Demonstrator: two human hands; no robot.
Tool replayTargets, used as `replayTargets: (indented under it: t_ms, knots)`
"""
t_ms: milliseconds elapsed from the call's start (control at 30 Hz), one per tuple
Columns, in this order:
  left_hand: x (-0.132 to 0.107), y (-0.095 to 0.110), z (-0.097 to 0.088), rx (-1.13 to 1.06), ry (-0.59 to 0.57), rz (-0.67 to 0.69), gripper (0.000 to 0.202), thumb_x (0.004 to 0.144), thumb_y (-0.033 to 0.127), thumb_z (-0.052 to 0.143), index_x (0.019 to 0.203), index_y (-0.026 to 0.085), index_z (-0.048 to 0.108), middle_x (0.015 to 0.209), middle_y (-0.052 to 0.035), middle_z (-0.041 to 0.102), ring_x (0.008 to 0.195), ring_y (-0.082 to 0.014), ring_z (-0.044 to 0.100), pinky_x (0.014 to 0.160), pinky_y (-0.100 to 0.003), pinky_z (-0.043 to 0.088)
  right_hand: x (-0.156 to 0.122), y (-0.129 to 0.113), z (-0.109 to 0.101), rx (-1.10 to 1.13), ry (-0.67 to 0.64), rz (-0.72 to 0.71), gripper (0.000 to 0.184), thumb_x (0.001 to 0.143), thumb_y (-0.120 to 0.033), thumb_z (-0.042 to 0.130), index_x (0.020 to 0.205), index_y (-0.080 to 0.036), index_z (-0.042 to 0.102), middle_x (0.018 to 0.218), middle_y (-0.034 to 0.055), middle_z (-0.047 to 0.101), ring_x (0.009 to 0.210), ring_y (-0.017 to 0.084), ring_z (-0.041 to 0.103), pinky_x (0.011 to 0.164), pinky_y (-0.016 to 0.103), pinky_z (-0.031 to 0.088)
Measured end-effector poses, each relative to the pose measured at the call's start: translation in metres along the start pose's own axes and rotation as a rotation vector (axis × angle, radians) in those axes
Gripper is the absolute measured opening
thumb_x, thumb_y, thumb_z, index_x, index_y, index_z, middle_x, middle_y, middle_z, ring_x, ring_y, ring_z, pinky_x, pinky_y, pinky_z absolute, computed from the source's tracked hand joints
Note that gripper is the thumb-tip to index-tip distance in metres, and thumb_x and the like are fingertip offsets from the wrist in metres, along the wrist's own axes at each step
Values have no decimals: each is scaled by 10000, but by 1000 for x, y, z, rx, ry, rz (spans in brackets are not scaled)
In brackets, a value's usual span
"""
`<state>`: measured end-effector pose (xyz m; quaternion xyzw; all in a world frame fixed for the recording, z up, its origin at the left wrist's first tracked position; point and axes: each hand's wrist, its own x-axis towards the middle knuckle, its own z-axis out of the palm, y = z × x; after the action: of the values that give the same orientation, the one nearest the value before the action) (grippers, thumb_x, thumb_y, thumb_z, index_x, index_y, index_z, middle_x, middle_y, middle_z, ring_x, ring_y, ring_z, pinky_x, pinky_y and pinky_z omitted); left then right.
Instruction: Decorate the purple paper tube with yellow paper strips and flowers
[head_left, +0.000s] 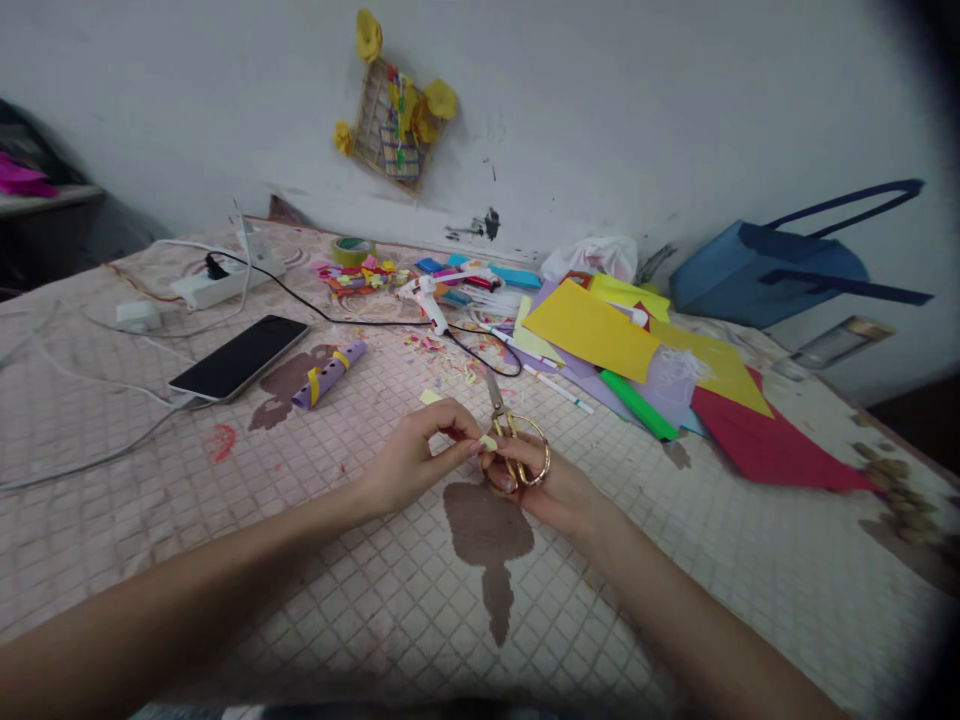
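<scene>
Between my fingertips is a small pale yellow piece of paper (488, 443). My left hand (427, 445) pinches it from the left, thumb and forefinger closed. My right hand (544, 480) has its fingers in the loops of gold-handled scissors (519, 440), whose blades point away from me; its fingertips also meet the paper. Another pale yellow scrap (430, 397) lies on the table just beyond my left hand. Further left rests a purple paper tube (330, 375) with yellow bands and dark spots.
A phone (240, 357) and a power strip (225, 285) with cables lie left. A white glue gun (426, 300) stands behind my hands, near paper scraps (360, 277) and green tape (352, 250). Coloured sheets (592, 328) and a blue bag (765, 270) are at right.
</scene>
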<state>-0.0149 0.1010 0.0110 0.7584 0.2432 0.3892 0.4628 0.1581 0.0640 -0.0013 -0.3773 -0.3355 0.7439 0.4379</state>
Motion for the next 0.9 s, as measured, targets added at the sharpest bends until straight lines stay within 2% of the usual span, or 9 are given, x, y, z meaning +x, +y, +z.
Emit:
replayTargets:
  t_ms: [133,233,300,400,500,667,900]
  knots:
    - [2,-1,0,-168,33,-120,140,787,279,580,767,141,570,739,-24,577,710,-125,537,669,-263,421,-1,-1,3,-92,95,-46,297,778,-430,570,663,-157,545,534,-32,523,412,53,387,424,213,258]
    - [4,-5,-1,-315,140,-247,158,759,294,612,751,143,567,734,-17,588,704,-121,555,674,-257,437,-6,-3,8,-271,167,-140,359,815,-521,471,710,-180,514,487,-50,459,417,75,399,435,217,290]
    - [5,-7,-1,-432,206,-300,159,749,294,623,744,146,568,769,-28,622,738,-133,583,723,-280,454,-11,-4,13,-407,164,-184,368,826,-537,438,726,-188,497,493,-54,441,434,83,403,447,219,304]
    - [7,-9,-2,-600,270,-329,151,737,279,635,719,147,564,808,-43,655,789,-154,613,777,-316,463,-15,-4,19,-598,144,-233,367,816,-527,460,666,-192,447,498,-58,415,447,84,382,457,222,308]
    - [8,-9,-2,-708,296,-348,137,734,250,640,701,144,560,792,-37,659,798,-151,625,787,-307,465,-16,-3,21,-715,146,-247,364,803,-497,495,620,-198,397,507,-60,403,454,83,365,456,225,293]
    - [10,-8,-3,-804,341,-371,125,722,218,649,688,139,559,757,-23,650,746,-125,624,759,-273,470,-13,0,17,-826,171,-278,312,792,-422,532,622,-198,397,516,-58,394,479,88,360,459,226,257]
    - [10,-7,-2,-842,362,-394,138,696,221,672,674,137,565,743,-15,640,716,-112,613,753,-266,466,-13,2,15,-880,184,-284,295,792,-411,529,625,-199,409,511,-58,385,470,88,342,448,224,239]
